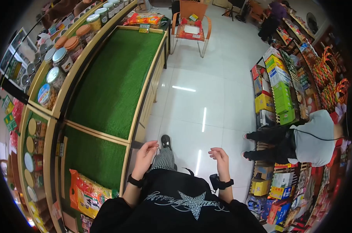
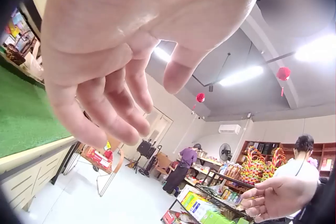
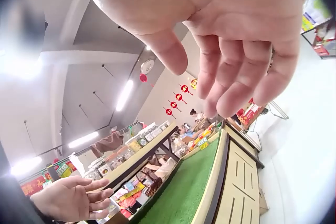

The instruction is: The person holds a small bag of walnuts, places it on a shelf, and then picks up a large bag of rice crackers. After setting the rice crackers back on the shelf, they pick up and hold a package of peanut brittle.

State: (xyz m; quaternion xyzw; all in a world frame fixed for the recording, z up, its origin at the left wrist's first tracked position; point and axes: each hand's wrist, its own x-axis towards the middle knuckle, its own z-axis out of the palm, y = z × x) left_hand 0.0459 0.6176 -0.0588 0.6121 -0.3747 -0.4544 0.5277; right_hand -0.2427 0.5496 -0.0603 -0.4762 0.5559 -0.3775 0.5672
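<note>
My left hand (image 1: pixel 146 158) hovers in front of my body beside the wooden edge of a display stand lined with green turf (image 1: pixel 110 77). Its fingers are loosely bent and hold nothing, as the palm (image 2: pixel 142 29) in the left wrist view shows. Opposite it, over the tiled floor (image 1: pixel 199 105), my right hand (image 1: pixel 221 158) is raised with relaxed fingers and an empty palm (image 3: pixel 231 19). A gap separates the two hands. Nearest to the left hand on the turf lies an orange and yellow plastic packet (image 1: pixel 88 194).
Lidded jars (image 1: pixel 61 58) line a raised shelf at the left. A chair (image 1: pixel 189 25) stands ahead past the stand. At the right, a person in a light top (image 1: pixel 315 138) is beside shelves of boxed goods (image 1: pixel 278 83). Another person (image 1: pixel 275 19) stands farther back.
</note>
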